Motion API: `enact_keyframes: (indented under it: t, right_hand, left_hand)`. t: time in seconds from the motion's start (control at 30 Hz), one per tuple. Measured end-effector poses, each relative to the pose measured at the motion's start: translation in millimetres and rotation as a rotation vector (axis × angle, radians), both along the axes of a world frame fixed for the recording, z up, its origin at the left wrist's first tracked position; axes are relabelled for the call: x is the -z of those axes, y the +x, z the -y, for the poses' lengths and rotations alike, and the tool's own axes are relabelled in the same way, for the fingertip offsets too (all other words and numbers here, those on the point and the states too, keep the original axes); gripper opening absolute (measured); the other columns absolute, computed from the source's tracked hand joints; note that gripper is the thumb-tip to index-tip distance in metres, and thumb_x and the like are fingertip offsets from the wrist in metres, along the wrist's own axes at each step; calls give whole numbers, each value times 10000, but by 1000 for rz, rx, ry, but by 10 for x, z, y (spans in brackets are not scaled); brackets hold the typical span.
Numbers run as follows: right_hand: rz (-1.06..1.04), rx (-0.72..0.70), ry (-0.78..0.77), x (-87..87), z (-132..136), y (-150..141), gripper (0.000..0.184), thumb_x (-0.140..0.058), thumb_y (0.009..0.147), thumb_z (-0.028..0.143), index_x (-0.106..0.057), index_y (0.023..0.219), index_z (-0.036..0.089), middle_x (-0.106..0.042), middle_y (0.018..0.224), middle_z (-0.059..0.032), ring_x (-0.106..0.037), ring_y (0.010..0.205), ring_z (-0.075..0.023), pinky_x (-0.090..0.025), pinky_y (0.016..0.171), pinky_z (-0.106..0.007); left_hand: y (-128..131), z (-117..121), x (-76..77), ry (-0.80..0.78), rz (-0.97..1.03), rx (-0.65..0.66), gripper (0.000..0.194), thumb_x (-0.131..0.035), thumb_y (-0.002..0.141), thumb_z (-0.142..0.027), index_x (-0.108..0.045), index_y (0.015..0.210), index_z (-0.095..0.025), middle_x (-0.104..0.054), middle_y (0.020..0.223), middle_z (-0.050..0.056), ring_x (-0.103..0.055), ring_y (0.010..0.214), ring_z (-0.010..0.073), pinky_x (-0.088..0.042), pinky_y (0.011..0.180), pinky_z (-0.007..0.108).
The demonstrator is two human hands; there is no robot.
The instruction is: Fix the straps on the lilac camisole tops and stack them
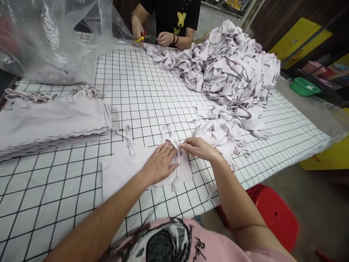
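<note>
Black grid lines cross the white cloth on the worktop [152, 94], with a clear plastic bag [65, 43] slumped at its far left. Nearer on that side lies a stack of pale garments [54, 116]. Next to it, one pale garment [120, 167] lies spread; it looks light, limp and apt to crease, best held by its broad fabric, since its thin straps [129, 140] could twist. Across it lies the left hand [160, 163], fingers extended, slightly parted, gripping nothing. Beyond, a person [170, 18] holds a yellow-handled cutting tool [140, 39]. The right hand [200, 147] has its fingers curled close together beside a loose strap [178, 158]; whether they pinch it, I cannot tell. Rightward come a crumpled heap of similar fabric [240, 65], a red stool [276, 214] and a green basin [304, 87].
</note>
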State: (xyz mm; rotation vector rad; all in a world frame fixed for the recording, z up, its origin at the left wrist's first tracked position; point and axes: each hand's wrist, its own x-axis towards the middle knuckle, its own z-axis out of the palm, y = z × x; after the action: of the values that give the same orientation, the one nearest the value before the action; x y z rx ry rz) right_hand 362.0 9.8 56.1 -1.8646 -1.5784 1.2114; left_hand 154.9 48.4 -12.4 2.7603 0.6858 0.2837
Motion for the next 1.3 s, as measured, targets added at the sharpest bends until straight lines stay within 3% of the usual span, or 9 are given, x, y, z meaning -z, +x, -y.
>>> enact_keyframes:
  t: [0.17, 0.37, 0.5, 0.57, 0.77, 0.87, 1.0, 1.13, 1.3]
  right_hand:
    - [121, 73, -27, 179, -150, -173, 387, -623, 789, 555, -612, 784, 168, -585, 692, -2, -485, 607, -110, -363, 548, -247]
    - [-28, 124, -68, 223, -55, -35, 292, -596, 829, 426, -622, 730, 152, -429, 566, 39, -350, 515, -78, -270, 485, -236]
    - [-247, 140, -121, 165, 68, -37, 248, -592, 844, 363, -622, 725, 149, -353, 524, 64, -298, 493, -71, -240, 479, -229]
    - [-360, 66, -145, 85, 166, -62, 265, -610, 846, 388, -630, 732, 150, -382, 532, 63, -308, 494, -67, -247, 480, -220]
    - [-473, -409, -204, -175, 583, 62, 301, -613, 875, 417, -734, 930, 147, -600, 711, -5, -493, 634, -97, -396, 581, -219]
    - [-479, -466, -159, -214, 736, 171, 298, -619, 877, 415, -759, 935, 159, -588, 729, -16, -509, 641, -104, -415, 593, -231]
    - [-530, -234, -42, -128, 766, 164, 283, -630, 869, 425, -766, 897, 178, -595, 772, -25, -525, 691, -117, -435, 659, -262]
    - [-567, 133, 14, 24, 563, 16, 290, -642, 853, 446, -723, 829, 169, -594, 709, 0, -400, 562, -76, -334, 526, -224]
    - [-572, 223, 161, 101, 194, -177, 317, -693, 797, 453, -623, 687, 164, -662, 824, -18, -521, 662, -90, -406, 614, -237]
  left_hand:
    - [-2, 1, 30, 18, -19, -2, 657, -287, 979, -525, -346, 1463, -86, -342, 1539, 151, -139, 1482, 281, -142, 1205, 449]
    - [1, -9, 26, 6, -24, 17, 620, -333, 978, -502, -265, 1514, -198, -296, 1567, 106, -190, 1470, 288, -149, 1199, 469]
    - [0, -18, 26, -10, -15, 11, 642, -333, 973, -513, -292, 1494, -140, -301, 1560, 136, -185, 1471, 290, -140, 1203, 459]
    - [0, -22, 22, -17, -9, 9, 663, -322, 971, -526, -295, 1487, -109, -292, 1562, 149, -170, 1474, 294, -134, 1204, 454]
    - [4, -30, 2, -2, -29, 18, 670, -308, 976, -511, -256, 1503, -101, -228, 1590, 133, -131, 1482, 298, -131, 1201, 456]
    - [8, -30, 17, -7, -26, 18, 641, -313, 977, -493, -281, 1496, -118, -225, 1593, 120, -141, 1479, 304, -138, 1199, 467]
    - [6, -28, 45, 0, -2, 17, 593, -370, 965, -485, -393, 1434, -124, -279, 1570, 138, -186, 1466, 321, -187, 1186, 498]
    - [-13, -37, -64, -47, 150, -14, 430, -462, 950, -386, -540, 1295, -142, -449, 1455, 142, -272, 1431, 322, -292, 1145, 523]
    - [-27, -19, -401, -439, 458, -74, 202, -535, 924, -320, -646, 1047, -203, -631, 1134, 76, -576, 1114, 210, -506, 966, 424]
